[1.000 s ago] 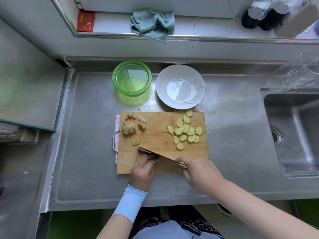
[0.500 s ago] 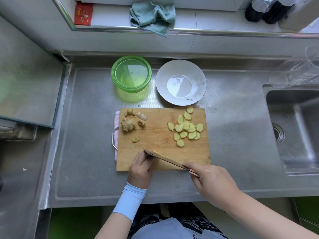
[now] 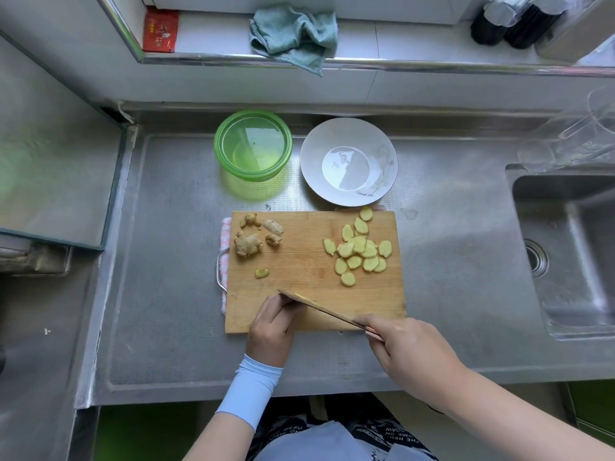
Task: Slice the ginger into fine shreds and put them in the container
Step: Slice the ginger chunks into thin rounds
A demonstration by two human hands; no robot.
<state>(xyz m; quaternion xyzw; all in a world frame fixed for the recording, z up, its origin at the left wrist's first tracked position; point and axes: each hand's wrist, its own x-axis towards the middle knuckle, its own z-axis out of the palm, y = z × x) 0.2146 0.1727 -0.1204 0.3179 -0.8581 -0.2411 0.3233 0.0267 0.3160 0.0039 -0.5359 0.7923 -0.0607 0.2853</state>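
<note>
A wooden cutting board [image 3: 309, 294] lies on the steel counter. Several pale yellow ginger slices [image 3: 357, 251] are heaped on its right half. Knobbly unpeeled ginger pieces [image 3: 248, 242] and one small offcut [image 3: 262, 272] sit on its left half. My right hand [image 3: 404, 349] grips the handle of a knife [image 3: 319, 309], whose blade slants across the board's near edge. My left hand [image 3: 271, 327] is at the blade's tip, fingers against it; whatever is under them is hidden. A green container [image 3: 253, 144] stands empty behind the board.
A white bowl [image 3: 347, 161] stands beside the green container. The sink [image 3: 572, 254] is to the right, with a clear jug [image 3: 585, 138] behind it. A teal cloth [image 3: 294, 36], a red packet [image 3: 159, 29] and dark bottles [image 3: 509, 23] sit on the back ledge.
My right hand has drawn the knife a little to the right and toward me. My left hand stays at the blade's tip. The ginger on the board has not moved.
</note>
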